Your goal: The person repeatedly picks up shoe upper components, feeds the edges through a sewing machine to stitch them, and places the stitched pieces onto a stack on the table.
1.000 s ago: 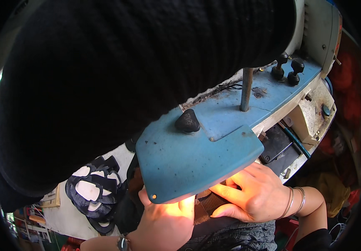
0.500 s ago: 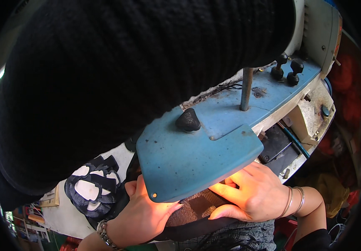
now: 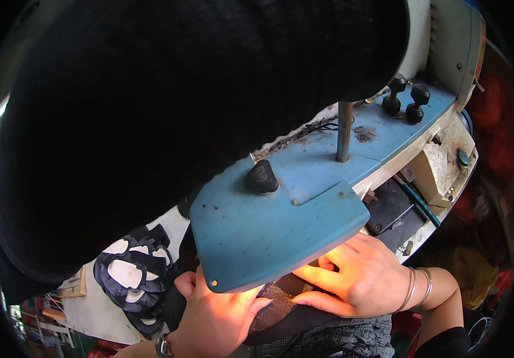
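A dark brown, fuzzy-looking fabric piece (image 3: pixel 276 303) with a smooth black border lies under the blue head cover of what looks like a sewing machine (image 3: pixel 269 238). My left hand (image 3: pixel 212 316) presses on the piece from the left, its thumb stretched toward the middle; its other fingertips are partly hidden by the cover. From the right, my right hand (image 3: pixel 364 280) grips the piece, thumb at the near border and index finger across the brown surface. Warm light falls on both hands. The cover hides the needle area.
Black fabric pieces with white patches (image 3: pixel 129 271) are heaped on the pale tabletop (image 3: pixel 99 310) at left. Large dark cloth (image 3: pixel 149 119) blocks the upper left. A metal post (image 3: pixel 344 134) and black knobs (image 3: pixel 418 102) rise from the machine. Patterned grey cloth (image 3: pixel 334 340) lies below the hands.
My left hand has shifted slightly right and nearer, and the brown piece has turned and shifted a little with it. My right hand stays almost in place. The whole view has moved slightly.
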{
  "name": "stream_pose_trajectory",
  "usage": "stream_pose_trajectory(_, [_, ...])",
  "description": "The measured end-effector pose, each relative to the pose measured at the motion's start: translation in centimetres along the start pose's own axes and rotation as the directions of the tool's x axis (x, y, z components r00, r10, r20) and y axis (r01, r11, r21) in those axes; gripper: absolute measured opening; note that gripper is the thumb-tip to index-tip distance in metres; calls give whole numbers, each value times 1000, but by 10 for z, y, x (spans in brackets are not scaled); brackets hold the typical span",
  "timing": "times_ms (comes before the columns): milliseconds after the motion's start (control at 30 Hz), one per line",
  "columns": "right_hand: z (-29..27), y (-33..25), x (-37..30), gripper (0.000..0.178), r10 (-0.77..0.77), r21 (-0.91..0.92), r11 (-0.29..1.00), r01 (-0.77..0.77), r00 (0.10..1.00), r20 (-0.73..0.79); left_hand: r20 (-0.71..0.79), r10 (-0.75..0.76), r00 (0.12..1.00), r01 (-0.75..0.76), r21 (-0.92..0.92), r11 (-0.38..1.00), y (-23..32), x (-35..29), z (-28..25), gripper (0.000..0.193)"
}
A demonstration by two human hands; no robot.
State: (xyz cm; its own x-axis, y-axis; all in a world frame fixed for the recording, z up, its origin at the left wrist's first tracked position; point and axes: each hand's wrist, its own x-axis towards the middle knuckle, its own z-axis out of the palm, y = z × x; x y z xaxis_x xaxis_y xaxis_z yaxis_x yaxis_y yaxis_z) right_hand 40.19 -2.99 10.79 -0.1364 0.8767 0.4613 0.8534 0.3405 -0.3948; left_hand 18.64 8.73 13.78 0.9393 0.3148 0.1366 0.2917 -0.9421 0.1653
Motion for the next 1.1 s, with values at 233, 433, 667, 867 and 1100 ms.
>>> stream_pose_trajectory(233, [4,5,-2,32,-2,9,1000,3,995,-95,-69,-102,992,105,35,994,27,1,11,48])
stream_pose_trajectory(433, [10,10,-4,25,32,46,999,-21,967,-252,-52,-75,996,84,189,978,48,12,11,52])
stream_pose_trajectory(667, [12,9,-4,20,39,55,998,-23,954,-298,-143,-91,986,106,103,989,45,15,18,45])
stream_pose_trajectory(867, [11,9,-5,21,44,54,998,-30,960,-277,-186,-73,980,92,99,991,34,12,25,36])
stream_pose_trajectory(1100, [4,2,0,20,-3,-52,999,-5,989,-148,-228,-4,974,21,73,997,26,14,19,34])
